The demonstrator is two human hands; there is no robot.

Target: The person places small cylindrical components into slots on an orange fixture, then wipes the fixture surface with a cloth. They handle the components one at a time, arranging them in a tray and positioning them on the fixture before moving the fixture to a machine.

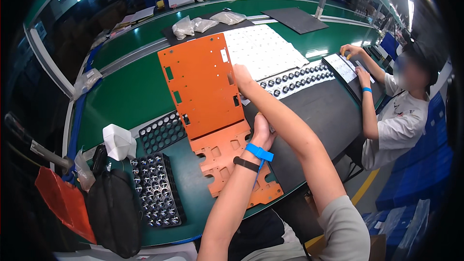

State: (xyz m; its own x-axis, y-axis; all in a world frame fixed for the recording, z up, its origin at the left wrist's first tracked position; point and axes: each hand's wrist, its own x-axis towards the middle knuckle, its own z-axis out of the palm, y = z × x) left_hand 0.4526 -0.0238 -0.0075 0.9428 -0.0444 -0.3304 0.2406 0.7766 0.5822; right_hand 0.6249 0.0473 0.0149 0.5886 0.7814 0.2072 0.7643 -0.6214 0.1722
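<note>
An orange hinged fixture (200, 87) lies ahead of me. Its large flat panel is tilted up, and the lower plate (222, 164) with cut-outs lies toward me. My right hand (243, 78) grips the panel's right edge, its fingers partly hidden. Below it, my left hand (262, 133) is closed beside the fixture's right side; what it holds, if anything, is hidden. A blue wrist strap (259, 152) and a dark band circle my left wrist. Right of the panel are white sheets (266, 50) and white strips carrying rows of round black parts (290, 87).
A black tray (180, 212) of shiny round parts stands at left, near an empty black tray (162, 133) and a white foam piece (117, 141). Black and red bags (63, 203) hang at far left. Plastic bags (193, 26) lie behind. A co-worker (401, 106) works at right.
</note>
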